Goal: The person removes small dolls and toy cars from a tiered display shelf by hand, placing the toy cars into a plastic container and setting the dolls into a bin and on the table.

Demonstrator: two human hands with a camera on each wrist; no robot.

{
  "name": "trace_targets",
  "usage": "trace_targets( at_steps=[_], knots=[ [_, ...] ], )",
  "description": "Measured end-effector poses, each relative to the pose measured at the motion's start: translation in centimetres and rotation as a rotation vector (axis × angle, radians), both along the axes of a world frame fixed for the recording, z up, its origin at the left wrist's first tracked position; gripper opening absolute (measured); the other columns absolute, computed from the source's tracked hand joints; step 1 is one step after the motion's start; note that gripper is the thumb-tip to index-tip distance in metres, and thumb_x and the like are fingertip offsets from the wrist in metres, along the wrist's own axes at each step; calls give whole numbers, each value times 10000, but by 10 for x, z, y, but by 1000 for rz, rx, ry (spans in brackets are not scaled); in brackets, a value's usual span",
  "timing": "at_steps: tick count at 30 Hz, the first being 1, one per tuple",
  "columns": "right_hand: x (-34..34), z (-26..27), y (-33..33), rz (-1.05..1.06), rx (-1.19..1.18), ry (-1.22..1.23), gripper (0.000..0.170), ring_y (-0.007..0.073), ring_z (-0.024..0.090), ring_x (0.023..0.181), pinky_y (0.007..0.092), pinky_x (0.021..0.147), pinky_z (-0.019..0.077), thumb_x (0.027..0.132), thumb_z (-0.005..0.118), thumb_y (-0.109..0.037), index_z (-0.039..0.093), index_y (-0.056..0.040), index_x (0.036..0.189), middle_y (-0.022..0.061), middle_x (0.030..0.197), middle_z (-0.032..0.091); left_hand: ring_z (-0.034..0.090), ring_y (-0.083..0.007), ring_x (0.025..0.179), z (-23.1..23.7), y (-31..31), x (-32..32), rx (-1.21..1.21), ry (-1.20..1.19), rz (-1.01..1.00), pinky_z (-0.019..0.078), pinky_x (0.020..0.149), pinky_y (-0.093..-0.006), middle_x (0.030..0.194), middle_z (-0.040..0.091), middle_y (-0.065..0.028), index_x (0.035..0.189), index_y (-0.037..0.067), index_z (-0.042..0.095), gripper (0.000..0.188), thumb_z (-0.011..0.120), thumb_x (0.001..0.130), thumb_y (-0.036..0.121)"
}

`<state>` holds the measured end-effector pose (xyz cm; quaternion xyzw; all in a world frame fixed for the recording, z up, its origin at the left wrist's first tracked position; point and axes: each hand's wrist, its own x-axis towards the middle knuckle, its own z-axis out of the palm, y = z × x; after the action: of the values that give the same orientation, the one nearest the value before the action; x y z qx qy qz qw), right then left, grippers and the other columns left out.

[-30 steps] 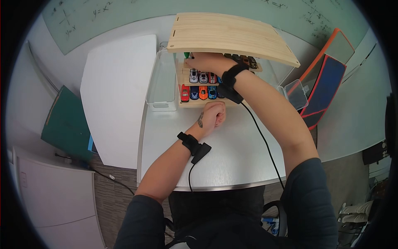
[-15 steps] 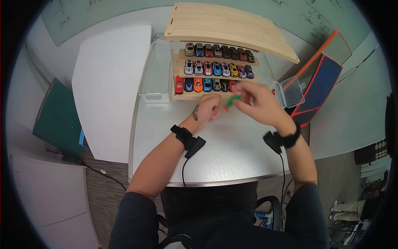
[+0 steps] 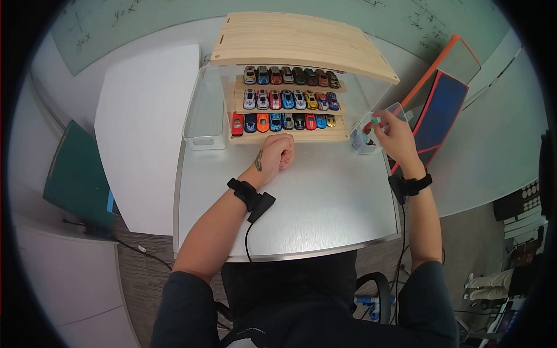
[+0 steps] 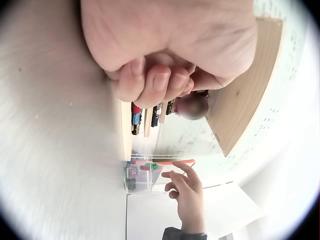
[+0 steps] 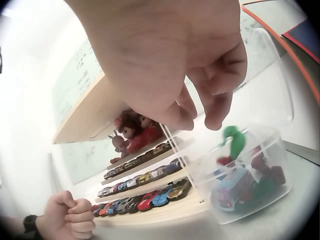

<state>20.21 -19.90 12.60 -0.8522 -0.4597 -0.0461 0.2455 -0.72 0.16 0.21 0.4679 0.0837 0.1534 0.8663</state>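
Clear tub (image 3: 202,143) stands left on the bench (image 3: 313,209), beside the car rack (image 3: 333,135), probably to spare the front space; left hand (image 3: 274,153) rests before the rack, grip together in a fist, nothing seen in it, likely just parked; toy cars (image 3: 287,99) line three stepped shelves, presumably so each row shows; right hand (image 3: 396,139) hangs over the small box (image 5: 281,160), grip apart; green toy (image 5: 236,142) is below its fingertips, up at the box's rim, probably propped by toys underneath.
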Motion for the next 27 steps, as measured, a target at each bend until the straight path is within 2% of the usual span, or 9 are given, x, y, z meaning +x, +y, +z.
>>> trace_targets(
  at_steps=[5,7,10,14,15,17,20,21,27],
  knots=[
    [-21,10,25,114,-41,178,183,148,588,597,269,599,467,839,585,-103,664,-36,990,71,687,635,283,-66,455,0,0,1,2,-3,-4,191,421,-244,540,318,26,637,96,367,188,413,816,66],
    [-41,10,49,449,-1,279,171,150,565,579,279,592,464,831,587,-101,678,-31,958,80,694,624,281,-66,452,0,0,2,-7,6,-14,188,420,-244,539,319,26,638,97,368,183,415,813,69],
    [-61,9,102,589,17,219,197,114,583,666,258,622,477,853,584,-88,661,0,1012,66,814,652,280,-67,449,0,0,2,-13,-3,-12,186,417,-244,538,319,25,636,92,370,179,420,806,69],
    [-68,4,187,650,141,161,259,174,617,696,314,674,502,871,594,-191,660,2,1030,97,841,669,280,-70,444,-2,1,2,-11,-7,-22,185,413,-243,537,318,24,635,87,371,174,426,798,66],
    [-70,6,205,655,147,162,259,174,617,696,314,674,502,871,594,-191,660,2,1030,97,841,669,280,-70,443,-2,0,2,-25,-14,-19,186,413,-243,536,318,23,635,85,373,171,427,796,65],
    [-75,10,233,382,-94,-137,279,289,637,675,409,689,514,856,551,-206,672,-5,1007,174,810,668,281,-70,441,-1,-1,2,-36,-21,-10,187,412,-243,536,318,22,635,83,375,169,429,794,65],
    [-83,17,256,373,-120,-2,329,286,647,717,372,729,509,877,539,-282,657,-4,1009,153,775,688,281,-69,444,2,-2,2,-44,13,7,189,413,-243,536,317,21,635,84,378,169,429,794,67],
    [-83,12,267,420,-19,-181,279,295,636,706,375,726,507,877,536,-235,656,-4,976,152,789,683,282,-68,446,1,-2,2,-46,16,2,189,413,-242,537,317,22,635,84,380,167,429,794,67],
    [-82,-2,279,361,225,-318,200,284,630,690,369,697,508,877,503,-163,643,-21,898,125,786,673,281,-68,450,1,-1,2,-36,22,-6,187,411,-243,539,316,23,636,83,382,162,430,789,66]
  ],
)
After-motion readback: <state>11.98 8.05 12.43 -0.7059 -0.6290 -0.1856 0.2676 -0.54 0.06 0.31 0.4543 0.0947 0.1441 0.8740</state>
